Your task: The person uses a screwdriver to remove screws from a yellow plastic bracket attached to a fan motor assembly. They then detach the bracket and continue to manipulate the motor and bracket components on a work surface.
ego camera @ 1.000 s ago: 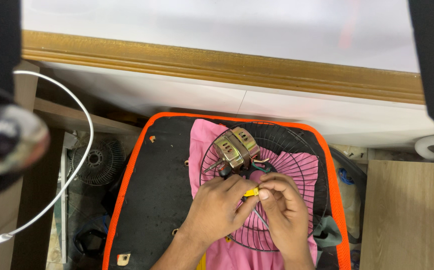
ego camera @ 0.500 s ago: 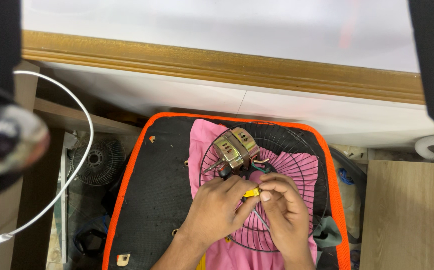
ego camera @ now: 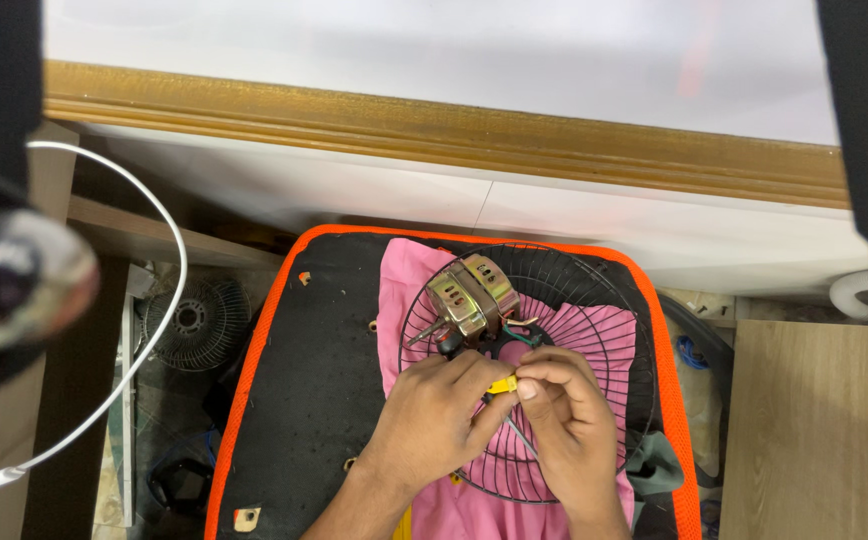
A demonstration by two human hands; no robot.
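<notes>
A small yellow piece sits pinched between the fingertips of the left hand and right hand, both closed on it. It is bright, short and blocky, too small to make out further. It hovers over a black wire fan guard lying on pink cloth, just below a brass-coloured motor.

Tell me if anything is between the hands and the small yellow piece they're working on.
Nothing visible does. The left hand and right hand both pinch the small yellow piece directly, above the black wire fan guard.
</notes>
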